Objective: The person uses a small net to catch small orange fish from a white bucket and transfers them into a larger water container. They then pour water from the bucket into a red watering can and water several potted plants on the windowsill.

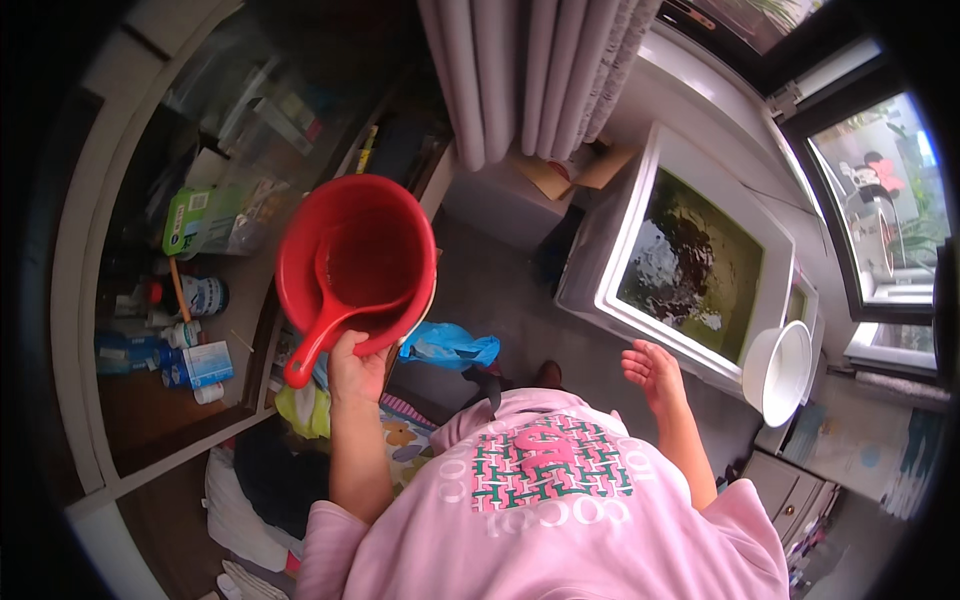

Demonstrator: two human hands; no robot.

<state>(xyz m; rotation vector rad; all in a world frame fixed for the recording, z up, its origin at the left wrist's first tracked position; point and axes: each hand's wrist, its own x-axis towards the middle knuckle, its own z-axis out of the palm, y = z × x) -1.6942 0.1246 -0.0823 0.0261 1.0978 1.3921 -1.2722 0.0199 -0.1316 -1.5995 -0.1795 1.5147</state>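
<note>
My left hand (358, 369) grips the near rim of a red plastic bucket (301, 225). Inside the bucket lies a red plastic dipper (335, 309), its handle sticking out over the rim beside my thumb. My right hand (651, 367) is raised with nothing in it, its fingers apart from the thumb, near the front edge of a white foam box (600, 319). Greenish water (690, 262) with dark reflections fills part of that box. A white plastic basin (778, 375) sits at the box's near right corner.
Left of me stands a cabinet with bottles and a green box (186, 220) on its shelf. A blue plastic bag (448, 345) is below the bucket. An open cardboard box (544, 178) stands under the grey curtain (480, 82). An open window (877, 202) is at right.
</note>
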